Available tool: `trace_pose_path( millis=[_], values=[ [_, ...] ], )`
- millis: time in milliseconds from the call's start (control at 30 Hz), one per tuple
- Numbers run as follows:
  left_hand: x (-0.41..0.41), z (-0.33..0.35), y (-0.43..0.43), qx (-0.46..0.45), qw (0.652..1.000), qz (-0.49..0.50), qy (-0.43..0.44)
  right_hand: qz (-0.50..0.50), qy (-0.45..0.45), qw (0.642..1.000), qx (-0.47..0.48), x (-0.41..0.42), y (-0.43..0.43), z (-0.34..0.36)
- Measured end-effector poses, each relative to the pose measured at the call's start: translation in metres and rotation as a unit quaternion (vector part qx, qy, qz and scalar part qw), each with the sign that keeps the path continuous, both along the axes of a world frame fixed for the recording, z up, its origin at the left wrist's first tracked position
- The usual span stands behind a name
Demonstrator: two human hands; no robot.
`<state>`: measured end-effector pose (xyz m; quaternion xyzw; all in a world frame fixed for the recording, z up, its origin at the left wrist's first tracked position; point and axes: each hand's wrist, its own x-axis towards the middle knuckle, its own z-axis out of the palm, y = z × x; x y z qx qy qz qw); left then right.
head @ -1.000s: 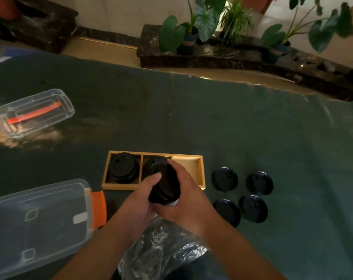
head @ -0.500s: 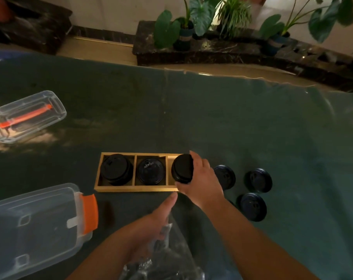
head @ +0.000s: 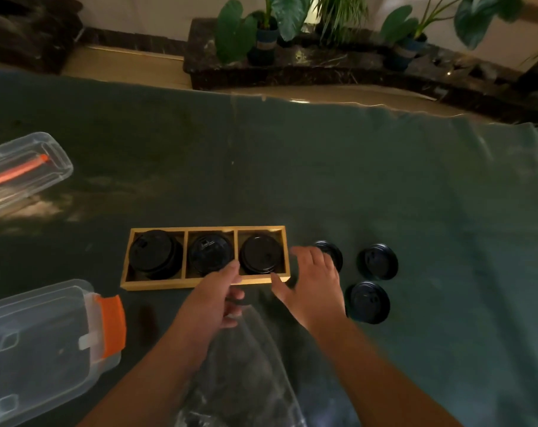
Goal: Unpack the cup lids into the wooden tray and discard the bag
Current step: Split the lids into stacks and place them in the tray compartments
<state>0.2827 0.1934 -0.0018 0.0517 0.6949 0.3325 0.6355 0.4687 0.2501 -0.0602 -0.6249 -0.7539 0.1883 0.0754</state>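
Note:
A wooden tray (head: 157, 284) with three compartments lies on the dark cloth. Each compartment holds black cup lids: left stack (head: 153, 253), middle stack (head: 210, 254), right stack (head: 261, 254). My right hand (head: 312, 280) hovers just right of the tray's right end, fingers spread, holding nothing. My left hand (head: 212, 295) is at the tray's front edge and pinches the top of a clear plastic bag (head: 246, 371) that trails toward me. Three loose black lids lie right of the tray: one (head: 334, 252) partly behind my right hand, two more (head: 378, 261) (head: 369, 302).
A clear plastic box with an orange latch (head: 46, 340) lies on its side at the near left. A second clear box with an orange piece inside (head: 21, 171) sits at the far left. Potted plants (head: 261, 29) stand on a dark ledge beyond the table.
My right hand carried a stack of lids from the bag into the tray's right compartment and let go. My left hand stayed on the bag and moved toward the tray's front edge.

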Motion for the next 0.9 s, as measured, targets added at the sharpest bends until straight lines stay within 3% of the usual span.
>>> trace_pose_path(
  millis=[133, 233, 367, 500, 600, 667, 733, 800, 900],
  values=[
    [0.011, 0.0, -0.008, 0.061, 0.996, -0.024, 0.06, -0.076, -0.049, 0.993, -0.071, 0.057, -0.04, -0.015],
    [0.03, 0.004, -0.011, 0.105, 0.986, -0.081, 0.101, -0.074, -0.089, 0.985, -0.13, 0.081, -0.052, -0.029],
    [0.059, 0.002, -0.01, 0.118, 0.972, -0.159, 0.129, -0.051, -0.078, 0.989, -0.117, 0.089, -0.053, -0.032],
    [0.085, -0.009, -0.011, 0.118, 0.959, -0.202, 0.161, -0.036, 0.018, 0.996, -0.079, 0.093, -0.059, -0.02],
    [0.102, -0.018, -0.007, 0.106, 0.948, -0.258, 0.151, 0.025, 0.095, 0.994, -0.055, 0.098, -0.068, -0.006],
    [0.112, -0.025, -0.005, 0.097, 0.927, -0.307, 0.193, 0.056, 0.11, 0.99, -0.064, 0.109, -0.075, -0.003],
    [0.12, -0.03, -0.003, 0.085, 0.916, -0.313, 0.237, 0.044, 0.092, 0.993, -0.056, 0.126, -0.08, -0.008],
    [0.125, -0.033, -0.003, 0.071, 0.927, -0.285, 0.233, -0.033, 0.044, 0.997, -0.047, 0.148, -0.083, -0.019],
    [0.13, -0.039, -0.004, 0.059, 0.938, -0.26, 0.223, -0.124, -0.051, 0.983, -0.127, 0.178, -0.083, -0.034]
  ],
)
